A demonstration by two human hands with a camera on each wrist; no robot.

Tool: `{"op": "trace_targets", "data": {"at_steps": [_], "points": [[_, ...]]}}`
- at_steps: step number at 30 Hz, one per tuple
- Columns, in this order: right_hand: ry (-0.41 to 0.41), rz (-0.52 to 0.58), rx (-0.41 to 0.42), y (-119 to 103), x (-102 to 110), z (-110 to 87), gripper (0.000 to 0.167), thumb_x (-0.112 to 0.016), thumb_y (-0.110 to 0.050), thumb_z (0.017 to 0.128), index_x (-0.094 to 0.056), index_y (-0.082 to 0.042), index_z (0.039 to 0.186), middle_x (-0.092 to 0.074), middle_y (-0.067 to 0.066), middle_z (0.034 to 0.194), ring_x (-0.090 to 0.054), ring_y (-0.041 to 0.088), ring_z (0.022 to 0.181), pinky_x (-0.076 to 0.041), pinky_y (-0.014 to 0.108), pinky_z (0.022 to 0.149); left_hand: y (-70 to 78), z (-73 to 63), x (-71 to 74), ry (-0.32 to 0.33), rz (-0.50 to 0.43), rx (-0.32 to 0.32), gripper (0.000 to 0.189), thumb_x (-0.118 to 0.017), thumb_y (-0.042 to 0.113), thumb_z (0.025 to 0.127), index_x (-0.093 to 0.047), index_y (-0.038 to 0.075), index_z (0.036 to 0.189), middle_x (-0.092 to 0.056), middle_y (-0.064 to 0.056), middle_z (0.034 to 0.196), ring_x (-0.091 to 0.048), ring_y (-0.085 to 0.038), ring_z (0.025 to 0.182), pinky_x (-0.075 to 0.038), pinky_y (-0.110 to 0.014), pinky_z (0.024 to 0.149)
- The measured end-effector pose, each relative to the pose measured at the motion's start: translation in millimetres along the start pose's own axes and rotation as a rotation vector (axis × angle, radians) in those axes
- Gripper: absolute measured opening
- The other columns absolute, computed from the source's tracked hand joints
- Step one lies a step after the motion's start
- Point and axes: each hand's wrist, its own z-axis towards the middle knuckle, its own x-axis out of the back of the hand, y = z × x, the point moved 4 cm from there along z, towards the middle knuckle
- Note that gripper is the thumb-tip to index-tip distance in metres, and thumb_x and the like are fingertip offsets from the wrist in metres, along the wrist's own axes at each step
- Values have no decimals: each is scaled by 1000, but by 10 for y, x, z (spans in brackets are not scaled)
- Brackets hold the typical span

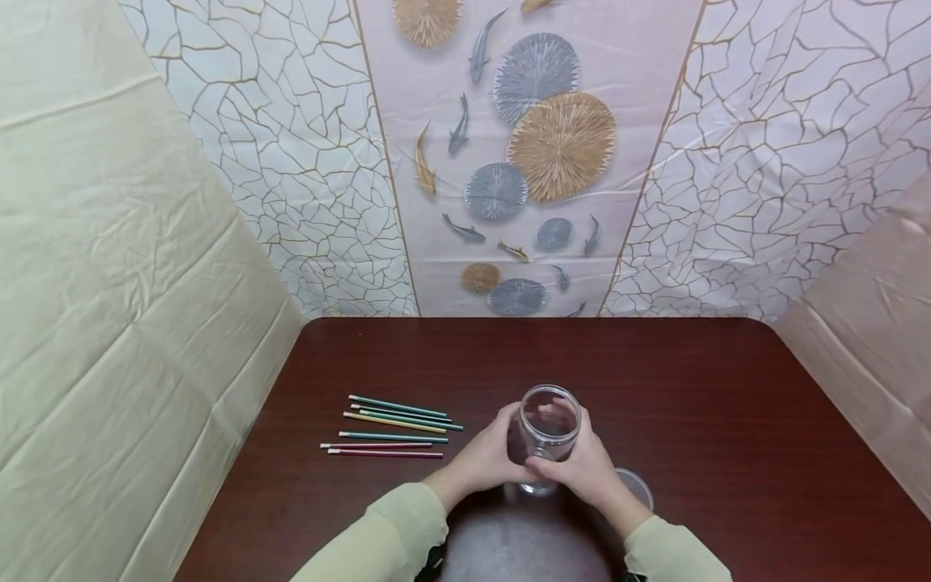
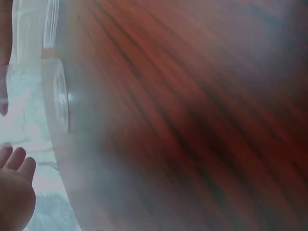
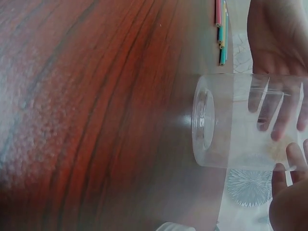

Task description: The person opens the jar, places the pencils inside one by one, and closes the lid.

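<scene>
A clear jar (image 1: pixel 547 440) without a lid stands upright between my two hands, its round mouth facing up. My left hand (image 1: pixel 489 453) grips its left side, and my right hand (image 1: pixel 586 462) grips the right side, the thumbs meeting across the front. Through the clear wall in the right wrist view, the fingers of the left hand (image 3: pixel 276 62) show behind the jar (image 3: pixel 216 120). The jar's base sits close over the table. A round lid (image 1: pixel 636 488) lies just right of the jar, partly hidden by the right forearm.
Several pencils (image 1: pixel 396 419) in green, yellow, blue and red lie in a loose row on the left of the dark wooden table (image 1: pixel 698 388). Patterned cloth (image 1: pixel 473 162) hangs behind the table, with plain cloth (image 1: pixel 131 307) along the left side.
</scene>
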Motion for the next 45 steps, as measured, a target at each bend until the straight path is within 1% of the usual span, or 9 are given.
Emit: {"op": "trace_targets", "data": {"at_steps": [7, 16, 21, 24, 26, 30, 33, 41, 45], "points": [[10, 27, -1, 23, 4, 1, 84, -85, 1, 59, -34, 7, 126, -58, 24, 119, -53, 39, 109, -35, 11, 91, -136, -91, 206, 88, 12, 29, 102, -84, 38, 66, -25, 10, 144, -49, -1, 135, -46, -19, 124, -39, -38, 100], [18, 43, 14, 168, -28, -9, 85, -85, 3, 58, -34, 7, 126, -58, 24, 118, -53, 39, 109, -35, 11, 91, -283, -173, 392, 147, 32, 57, 99, -85, 35, 66, -29, 10, 143, -45, -4, 138, -42, -23, 127, -36, -44, 101], [23, 53, 0, 389, -60, -12, 88, -87, -1, 57, -35, 3, 128, -58, 19, 120, -55, 29, 110, -34, 11, 92, -371, -206, 499, 169, 83, 42, 96, -85, 35, 66, -33, 9, 143, -44, -6, 138, -41, -23, 127, -38, -43, 100], [24, 42, -2, 427, -64, -17, 88, -88, -4, 57, -35, 2, 127, -59, 17, 120, -55, 22, 110, -33, 11, 92, -443, -230, 585, 184, 121, 35, 92, -84, 34, 68, -35, 10, 142, -44, -6, 139, -39, -23, 128, -37, -43, 101], [26, 45, 4, 428, -67, -18, 88, -88, -4, 57, -35, 1, 128, -59, 17, 119, -55, 23, 110, -33, 10, 92, -498, -253, 650, 192, 156, 32, 88, -82, 33, 70, -37, 12, 142, -44, -6, 140, -38, -24, 129, -36, -44, 101], [22, 55, 5, 229, -57, -11, 86, -86, 2, 57, -35, 6, 127, -58, 22, 118, -53, 35, 109, -33, 11, 93, -610, -313, 774, 214, 228, 27, 76, -78, 33, 76, -42, 14, 140, -43, -12, 140, -37, -28, 130, -35, -47, 101], [18, 62, 2, 82, -47, -6, 84, -84, 5, 57, -35, 10, 125, -58, 24, 117, -51, 41, 108, -34, 12, 92, -692, -369, 847, 234, 231, 31, 71, -76, 30, 78, -45, 14, 139, -44, -15, 139, -36, -30, 130, -36, -50, 100], [16, 63, 4, 60, -56, -3, 83, -84, 5, 58, -34, 10, 125, -58, 21, 117, -51, 40, 109, -33, 11, 92, -875, -495, 1015, 307, 208, 77, 66, -76, 28, 79, -48, 19, 138, -47, -5, 137, -41, -27, 127, -40, -49, 95], [21, 54, 0, 52, -57, -7, 83, -84, 4, 58, -35, 9, 125, -59, 19, 117, -51, 39, 109, -32, 10, 92, -946, -519, 1083, 312, 222, 85, 66, -76, 30, 78, -49, 19, 137, -47, -4, 137, -41, -27, 127, -40, -49, 95]]}}
